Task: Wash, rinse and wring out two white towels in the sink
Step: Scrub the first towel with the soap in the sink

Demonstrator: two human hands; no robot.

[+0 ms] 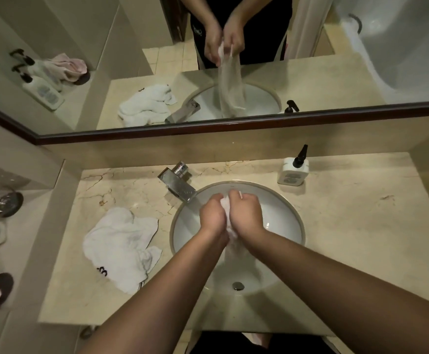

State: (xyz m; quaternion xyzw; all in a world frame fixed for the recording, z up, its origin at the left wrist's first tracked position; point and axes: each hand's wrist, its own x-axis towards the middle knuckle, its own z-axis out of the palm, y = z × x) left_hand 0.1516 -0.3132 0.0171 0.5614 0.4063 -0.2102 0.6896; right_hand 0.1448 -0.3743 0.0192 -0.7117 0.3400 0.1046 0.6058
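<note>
So you've got both hands bunched together over the sink (pixel 279 200). Your left hand (pixel 212 213) and right hand (pixel 245 213) are each curled tight round the same wet white towel (pixel 225 203), knuckles nearly touching. Below the grip, the rest of that towel hangs down toward the drain (pixel 238 285), though it's blurry there so I can't make out where it ends. The mirror (pixel 335 80) shows it dangling as a long strip. The second towel (pixel 119 246) sits crumpled on the counter (pixel 348 238), well off to the left of your grip. The faucet (pixel 179 182) is just beyond your left hand, and 1 soap bottle (pixel 293 169) stands beyond your right.
</note>
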